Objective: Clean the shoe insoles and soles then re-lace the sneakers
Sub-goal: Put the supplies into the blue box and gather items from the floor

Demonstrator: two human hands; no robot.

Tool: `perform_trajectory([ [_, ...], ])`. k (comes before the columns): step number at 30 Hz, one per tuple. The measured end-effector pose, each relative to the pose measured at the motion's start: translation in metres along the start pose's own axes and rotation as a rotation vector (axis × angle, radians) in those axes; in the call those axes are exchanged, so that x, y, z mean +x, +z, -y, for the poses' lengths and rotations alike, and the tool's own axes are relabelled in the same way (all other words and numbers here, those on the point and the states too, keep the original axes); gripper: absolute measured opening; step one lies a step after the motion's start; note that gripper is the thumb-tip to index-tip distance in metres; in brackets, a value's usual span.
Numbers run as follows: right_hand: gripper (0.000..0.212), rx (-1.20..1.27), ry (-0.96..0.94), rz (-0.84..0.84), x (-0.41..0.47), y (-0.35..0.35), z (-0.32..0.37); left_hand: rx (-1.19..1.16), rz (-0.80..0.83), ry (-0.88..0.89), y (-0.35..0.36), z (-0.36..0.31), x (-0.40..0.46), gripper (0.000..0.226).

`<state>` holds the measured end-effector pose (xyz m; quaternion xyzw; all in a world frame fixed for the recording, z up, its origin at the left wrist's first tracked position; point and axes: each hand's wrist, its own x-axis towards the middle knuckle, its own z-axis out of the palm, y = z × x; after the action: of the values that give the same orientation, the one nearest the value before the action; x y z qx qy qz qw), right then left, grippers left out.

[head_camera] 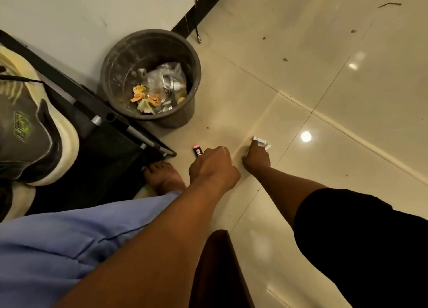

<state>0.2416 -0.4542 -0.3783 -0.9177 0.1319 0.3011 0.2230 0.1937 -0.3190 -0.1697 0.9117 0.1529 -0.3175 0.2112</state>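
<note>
Both arms are reaching down toward the glossy tiled floor (324, 80). The left hand (212, 166) is hanging low over the tiles with its fingers curled under; a small black object with a pink end (197, 150) is poking out at its far-left side, touching the knuckles, but whether the fingers are actually gripping it cannot be told from this angle. The right hand (256, 157) is sitting just to the right of the left one, fingers bent around a small white piece (262, 141) that is sticking out past the fingertips on the far side; it is holding that piece against or just above the floor.

The sneaker (30, 131), dark grey with green markings and a thick cream sole, is lying at the left edge of the view on a black surface (97, 159) with a metal-trimmed border, well apart from both hands. Part of a second cream sole is showing below it at the near left.

A grey bucket (150, 76) is standing on the floor at the far side of the hands, beside the wall, holding crumpled foil wrappers and orange and yellowish scraps. A bare foot (164, 178) is resting on the tiles just left of the left hand, touching the black surface's edge. Blue trousers are covering the near-left leg, and a black sleeve is covering the right upper arm.
</note>
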Motion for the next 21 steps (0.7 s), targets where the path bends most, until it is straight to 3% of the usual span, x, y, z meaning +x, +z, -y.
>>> perform_trajectory([
  [4,0.060,0.009,0.003,-0.046,0.006,0.014,-0.003,0.034,0.002,-0.005,0.007,0.002,0.006,0.022],
  [7,0.038,0.043,-0.022,-0.059,0.002,0.014,-0.007,0.051,-0.020,-0.018,0.013,0.006,0.008,0.021],
  [9,0.025,0.141,-0.030,-0.055,-0.001,0.011,-0.008,0.035,-0.019,-0.016,0.017,0.011,0.010,0.019],
  [12,0.022,0.372,-0.016,-0.036,-0.005,0.009,-0.007,-0.012,-0.001,0.007,0.019,0.016,0.013,0.017],
  [16,0.027,0.803,0.023,0.178,-0.024,-0.005,0.006,-0.030,-0.027,0.040,0.023,0.020,0.017,0.025],
  [21,0.030,1.030,-0.046,0.381,-0.061,-0.036,0.027,0.027,-0.130,0.109,0.027,0.022,0.022,0.037],
])
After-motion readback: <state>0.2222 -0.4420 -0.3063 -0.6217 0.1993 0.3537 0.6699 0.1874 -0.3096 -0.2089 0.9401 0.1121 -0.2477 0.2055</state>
